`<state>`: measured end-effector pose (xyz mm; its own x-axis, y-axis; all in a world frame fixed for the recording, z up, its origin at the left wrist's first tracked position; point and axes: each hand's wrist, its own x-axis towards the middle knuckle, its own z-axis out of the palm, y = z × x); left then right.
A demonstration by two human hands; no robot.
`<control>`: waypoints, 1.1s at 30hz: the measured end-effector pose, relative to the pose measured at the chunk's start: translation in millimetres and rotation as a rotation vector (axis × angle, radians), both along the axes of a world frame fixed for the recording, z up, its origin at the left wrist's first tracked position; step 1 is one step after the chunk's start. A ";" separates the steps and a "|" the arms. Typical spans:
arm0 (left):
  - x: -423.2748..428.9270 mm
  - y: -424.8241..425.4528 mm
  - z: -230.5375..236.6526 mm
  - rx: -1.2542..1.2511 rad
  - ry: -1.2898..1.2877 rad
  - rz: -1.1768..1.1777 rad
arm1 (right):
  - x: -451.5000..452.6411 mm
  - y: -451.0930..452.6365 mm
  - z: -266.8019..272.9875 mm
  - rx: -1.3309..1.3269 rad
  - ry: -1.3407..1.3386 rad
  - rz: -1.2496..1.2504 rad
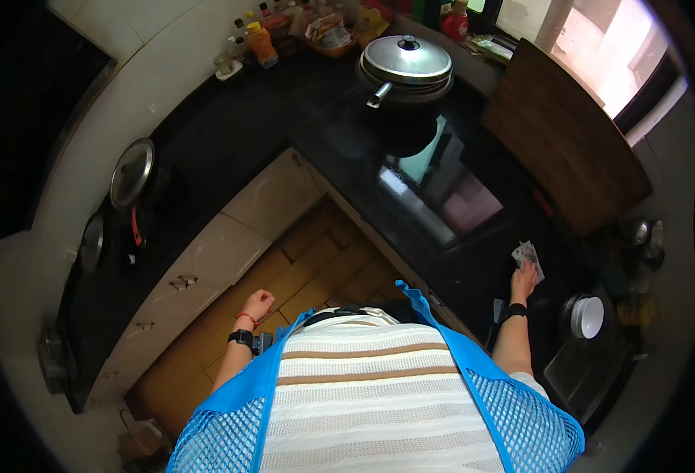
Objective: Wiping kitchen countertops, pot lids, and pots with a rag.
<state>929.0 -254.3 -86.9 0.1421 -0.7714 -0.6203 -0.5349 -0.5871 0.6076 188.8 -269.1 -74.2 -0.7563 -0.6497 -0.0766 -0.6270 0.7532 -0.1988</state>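
Note:
My right hand (524,282) presses a crumpled grey-and-white cloth (528,260) on the black countertop (501,159), fingers partly hidden by it. Away from the counter, my left hand (259,305) hangs over the brown tiled floor (306,275), fingers curled with nothing visible in them. Close to my right forearm stands a white bowl (590,317), on what looks like a stack of dishes. A large wooden board (566,142) leans against the window side, beyond the cloth.
At the far corner sits a lidded pan (406,59), its handle pointing toward me. Bottles (262,44) and a basket of packets (328,35) line the back. Along the left counter are a lidded pan with a red handle (136,227) and another lid (92,242). A sink (584,372) lies at right.

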 end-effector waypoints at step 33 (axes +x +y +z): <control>-194.7 -492.9 232.9 -0.026 0.908 -0.280 | 219.2 -395.2 208.2 -1.273 -1.009 0.180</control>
<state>734.3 -747.2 146.0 -0.5784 -0.7193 -0.3848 0.0292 -0.4896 0.8714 408.0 -664.3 134.0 -0.6469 -0.7458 0.1591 0.0780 -0.2722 -0.9591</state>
